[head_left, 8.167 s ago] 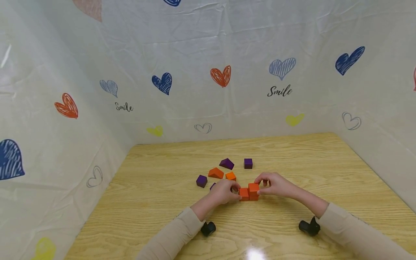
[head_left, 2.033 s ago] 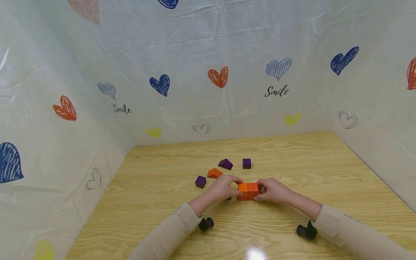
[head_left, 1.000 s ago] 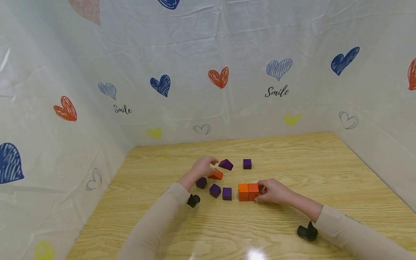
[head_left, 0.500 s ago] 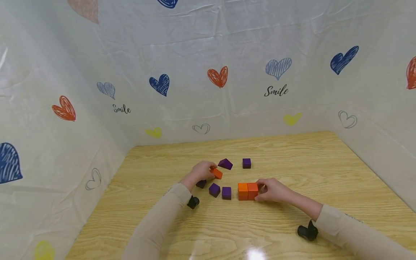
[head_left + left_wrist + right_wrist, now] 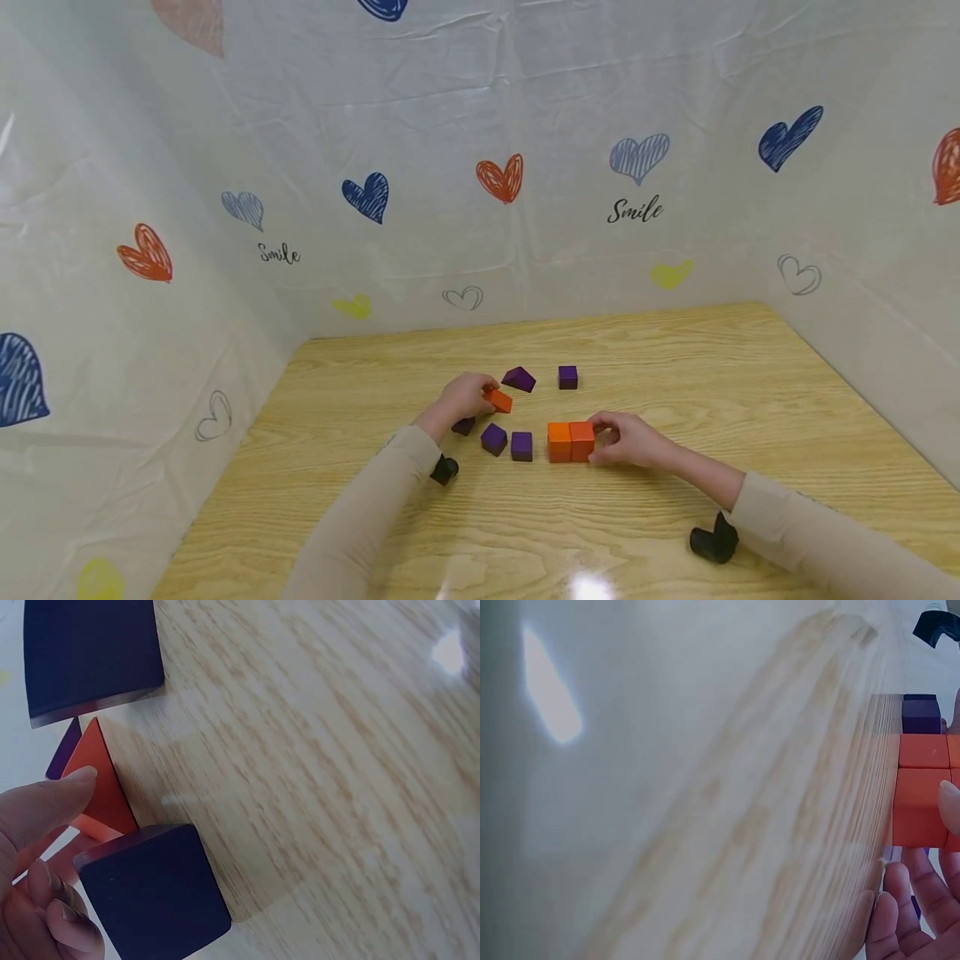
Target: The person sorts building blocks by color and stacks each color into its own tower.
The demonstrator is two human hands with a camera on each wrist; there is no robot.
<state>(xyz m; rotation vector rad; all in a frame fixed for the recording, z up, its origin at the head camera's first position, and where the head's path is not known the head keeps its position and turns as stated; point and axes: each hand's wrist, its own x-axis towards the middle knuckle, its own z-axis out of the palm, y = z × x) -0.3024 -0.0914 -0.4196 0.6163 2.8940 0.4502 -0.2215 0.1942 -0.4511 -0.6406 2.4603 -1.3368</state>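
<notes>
My left hand [image 5: 462, 396] pinches an orange wedge-shaped block [image 5: 500, 402] at the left of the group. In the left wrist view its thumb [image 5: 71, 799] lies on the orange face. Right of centre stands a small two-high, two-wide stack of cubes. An orange cube [image 5: 558, 432] tops its left side, and a red-orange cube [image 5: 582, 431] tops the right. My right hand [image 5: 630, 439] holds the stack's right side between thumb and fingers. The right wrist view has the thumb on a red-orange face [image 5: 919, 806].
Purple cubes [image 5: 522, 446] [image 5: 493, 439] lie between the left hand and the stack, with another purple cube [image 5: 463, 426] partly under that hand. Behind are a purple wedge-shaped block [image 5: 518, 379] and a purple cube [image 5: 567, 377]. A printed white curtain [image 5: 420, 258] borders the wooden table [image 5: 660, 350].
Earlier the orange cube was set on the stack's left side. My left hand then left it, moved back-left and took hold of the orange wedge-shaped block. The right hand stays at the stack.
</notes>
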